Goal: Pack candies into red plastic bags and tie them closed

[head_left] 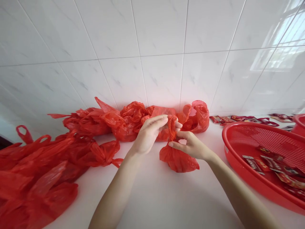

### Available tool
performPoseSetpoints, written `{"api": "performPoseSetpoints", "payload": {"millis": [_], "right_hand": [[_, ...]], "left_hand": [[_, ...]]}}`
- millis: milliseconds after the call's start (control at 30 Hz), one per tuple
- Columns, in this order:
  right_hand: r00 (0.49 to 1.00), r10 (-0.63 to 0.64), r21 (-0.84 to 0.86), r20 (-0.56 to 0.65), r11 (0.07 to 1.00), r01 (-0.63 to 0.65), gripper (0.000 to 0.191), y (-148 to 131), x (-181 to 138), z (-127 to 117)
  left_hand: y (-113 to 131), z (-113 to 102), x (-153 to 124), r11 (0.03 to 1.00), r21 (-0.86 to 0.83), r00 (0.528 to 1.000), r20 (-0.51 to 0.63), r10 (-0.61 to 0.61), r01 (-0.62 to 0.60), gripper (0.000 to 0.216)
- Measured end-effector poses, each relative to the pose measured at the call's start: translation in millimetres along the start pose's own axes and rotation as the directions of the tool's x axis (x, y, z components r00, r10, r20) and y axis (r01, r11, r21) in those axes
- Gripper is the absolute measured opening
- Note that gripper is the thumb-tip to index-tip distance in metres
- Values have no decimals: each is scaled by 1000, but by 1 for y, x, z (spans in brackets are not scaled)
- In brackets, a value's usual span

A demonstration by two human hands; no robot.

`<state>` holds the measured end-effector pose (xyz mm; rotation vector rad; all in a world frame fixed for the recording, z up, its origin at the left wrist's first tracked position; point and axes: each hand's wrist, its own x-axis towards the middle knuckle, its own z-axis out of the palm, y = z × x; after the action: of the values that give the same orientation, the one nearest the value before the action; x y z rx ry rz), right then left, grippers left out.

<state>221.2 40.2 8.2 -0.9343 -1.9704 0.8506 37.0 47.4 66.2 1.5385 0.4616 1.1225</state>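
A small filled red plastic bag [178,159] rests on the white counter in the middle. Both my hands grip its bunched handles above it. My left hand [148,133] pinches the top of the handles from the left, fingers closed around the plastic. My right hand [190,144] holds the neck from the right, thumb and fingers pinched on it. The bag's contents are hidden inside.
A row of tied red bags [124,121] lines the tiled wall behind. A heap of loose red bags [35,171] lies at the left. A red mesh basket [238,165] with several dark red packets [274,165] stands at the right; more packets [238,119] lie by the wall.
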Motion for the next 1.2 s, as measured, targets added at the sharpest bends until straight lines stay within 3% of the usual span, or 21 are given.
{"api": "performPoseSetpoints", "payload": {"millis": [167,333,533,833,1033,1200], "right_hand": [[998,-60,29,-2,998,60,28,-10,-4,-7],[994,-87,55,-66,994,91,29,-24,-8,-14],[966,-113,50,-234,990,128,29,-31,-8,-14],[933,-109,43,-342,990,131,27,-37,-12,-13],[932,-140,-20,-334,990,141,26,-39,-14,-12],[936,-168,-15,-308,985,171,27,-40,-15,-12]], "left_hand": [[0,0,-3,999,52,1000,17,-2,1,26],[1,1,-3,997,72,1000,30,9,-11,26],[-3,0,-3,998,58,999,44,-13,10,26],[-4,5,-3,996,94,998,63,8,-14,32],[-8,4,-3,996,82,999,36,-22,19,40],[-3,8,-5,994,102,998,50,-40,35,21]]}}
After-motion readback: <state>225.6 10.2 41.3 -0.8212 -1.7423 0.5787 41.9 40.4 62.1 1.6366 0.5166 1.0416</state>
